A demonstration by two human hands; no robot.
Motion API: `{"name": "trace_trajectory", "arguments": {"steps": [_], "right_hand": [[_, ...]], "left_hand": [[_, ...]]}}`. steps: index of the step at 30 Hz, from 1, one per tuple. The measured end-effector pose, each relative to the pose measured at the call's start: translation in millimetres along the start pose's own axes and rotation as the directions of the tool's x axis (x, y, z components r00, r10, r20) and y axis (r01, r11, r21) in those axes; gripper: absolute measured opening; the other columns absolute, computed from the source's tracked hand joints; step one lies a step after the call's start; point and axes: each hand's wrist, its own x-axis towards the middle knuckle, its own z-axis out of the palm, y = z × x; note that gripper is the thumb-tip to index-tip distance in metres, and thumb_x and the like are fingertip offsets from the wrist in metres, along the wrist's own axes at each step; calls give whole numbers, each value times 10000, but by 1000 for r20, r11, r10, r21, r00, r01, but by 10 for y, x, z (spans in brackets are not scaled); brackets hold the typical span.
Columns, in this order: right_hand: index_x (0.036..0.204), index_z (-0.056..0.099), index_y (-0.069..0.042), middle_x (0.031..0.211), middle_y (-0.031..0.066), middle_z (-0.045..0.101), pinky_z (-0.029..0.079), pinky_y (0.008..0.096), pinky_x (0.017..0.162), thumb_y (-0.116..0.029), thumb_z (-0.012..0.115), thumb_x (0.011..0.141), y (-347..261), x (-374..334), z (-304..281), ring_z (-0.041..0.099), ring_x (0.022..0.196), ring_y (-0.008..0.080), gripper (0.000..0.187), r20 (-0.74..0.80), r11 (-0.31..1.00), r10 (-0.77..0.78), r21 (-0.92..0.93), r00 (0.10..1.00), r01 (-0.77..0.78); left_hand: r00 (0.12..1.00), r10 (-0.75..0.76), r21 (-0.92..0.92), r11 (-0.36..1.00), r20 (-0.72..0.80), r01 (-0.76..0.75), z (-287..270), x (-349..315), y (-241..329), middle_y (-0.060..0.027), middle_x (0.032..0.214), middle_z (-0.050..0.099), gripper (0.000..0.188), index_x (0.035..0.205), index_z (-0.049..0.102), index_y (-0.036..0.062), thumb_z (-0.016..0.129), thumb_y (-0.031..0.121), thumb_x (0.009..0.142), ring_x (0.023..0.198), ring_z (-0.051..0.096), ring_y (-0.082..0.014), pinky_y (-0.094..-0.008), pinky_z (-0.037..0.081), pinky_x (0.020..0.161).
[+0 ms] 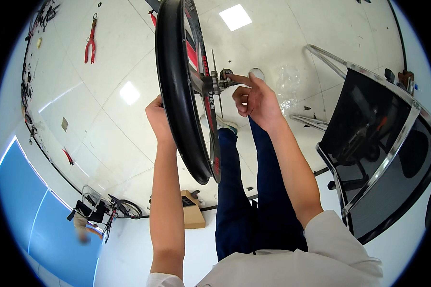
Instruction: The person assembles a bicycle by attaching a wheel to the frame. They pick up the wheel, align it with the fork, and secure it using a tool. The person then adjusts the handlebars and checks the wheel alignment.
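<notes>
A bicycle wheel (167,91) with a black rim and flat, red-marked spokes stands upright before me, seen nearly edge-on. My left hand (158,117) is closed at the wheel's left side; the rim hides its fingertips and whatever they grip. On the other side, a thin disc (214,64) and the metal hub (209,85) show edge-on. A small dark round part (225,74) sits at the axle end. My right hand (260,102) points its index finger at that part, touching or very near it, with the other fingers loosely curled and no object visible in the palm.
Close on my right stands a black mesh chair (368,115) with a chrome frame. A red fork (90,43) lies on the tiled floor (119,119) at the far left. Farther back are a cardboard box (194,218), a small bicycle (124,206) and a person (84,232).
</notes>
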Motion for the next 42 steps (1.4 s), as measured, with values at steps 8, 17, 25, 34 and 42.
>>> {"name": "trace_trajectory", "arguments": {"steps": [8, 17, 25, 34, 42], "right_hand": [[1103, 565, -11, 676, 24, 496, 360, 268, 476, -279, 521, 945, 82, -1, 53, 457, 570, 121, 314, -132, 980, -151, -153, 980, 130], [998, 555, -17, 689, 23, 516, 381, 241, 437, -193, 544, 965, 123, 194, -124, 492, 512, 104, 180, -2, 877, 4, -481, 1000, -5], [1036, 491, -32, 724, 25, 496, 359, 235, 433, -250, 425, 1012, 97, 183, 95, 445, 527, 77, 229, 17, 793, -288, -556, 957, 249], [988, 518, -43, 661, -22, 436, 290, 215, 449, -314, 408, 1024, -16, 330, -26, 361, 514, 47, 294, -73, 666, -91, -746, 993, 6], [909, 540, -61, 666, -20, 451, 300, 219, 453, -327, 416, 1016, 72, 244, 45, 369, 518, 55, 312, 14, 718, -238, -670, 971, 186]], "left_hand": [[999, 36, 10, 999, -7, -36, 10, 18, 19, -9, 612, 571, 229, 912, 694, -87, 681, 112, 799, 548, 463, -53, -225, 377, 500], [995, 94, -61, 994, 14, -93, 34, 17, 34, -60, 707, 648, 320, 1020, 674, -102, 696, 116, 786, 612, 544, -69, -219, 447, 568], [997, 15, -167, 986, 70, -3, -7, 23, -40, -92, 807, 675, 338, 1072, 648, -118, 670, 119, 833, 681, 588, -87, -221, 473, 624], [965, -158, -180, 964, 209, 197, -197, 158, 14, -103, 870, 672, 322, 1080, 640, -113, 642, 147, 890, 778, 603, -113, -244, 486, 734], [947, -79, -251, 954, 311, 162, -223, 43, 394, -133, 984, 680, 302, 1119, 625, -98, 654, 73, 872, 917, 630, -172, -296, 488, 883]]}}
